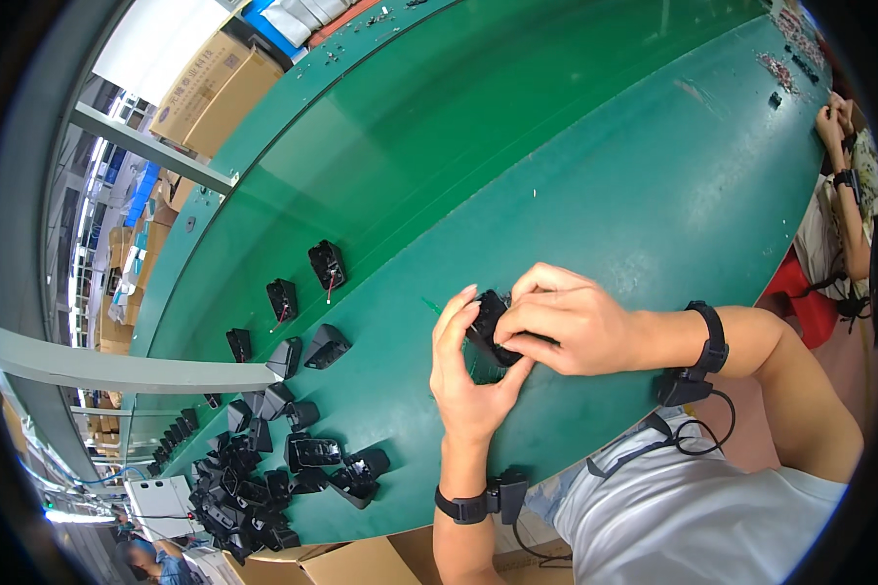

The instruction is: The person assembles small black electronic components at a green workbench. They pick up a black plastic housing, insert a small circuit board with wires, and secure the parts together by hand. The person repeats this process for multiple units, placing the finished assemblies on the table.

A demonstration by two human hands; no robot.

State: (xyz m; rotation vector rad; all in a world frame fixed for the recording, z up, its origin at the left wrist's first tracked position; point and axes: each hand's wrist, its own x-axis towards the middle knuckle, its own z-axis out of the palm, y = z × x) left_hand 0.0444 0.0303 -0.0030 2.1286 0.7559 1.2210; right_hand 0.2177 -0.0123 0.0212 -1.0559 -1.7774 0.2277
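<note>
A black plastic housing (485,327), hollow and open on one side, is held just above the green bench. My left hand (470,375) wraps round its outer side, with fingers on the far edge and thumb along the near edge. My right hand (574,324) is closed against the same housing from the right, its fingertips pressed to the opening. Whatever lies under those fingertips is hidden. Both wrists wear black straps with small boxes and cables. A thin green piece (431,305) shows beside my left fingers.
Many similar black housings (249,478) are heaped at the lower left. Several with red wires (327,265) sit on the green conveyor (439,146) beyond the bench. A pale metal bar (137,366) crosses the left. At the far right are another person's hands (831,122) and small parts (778,73).
</note>
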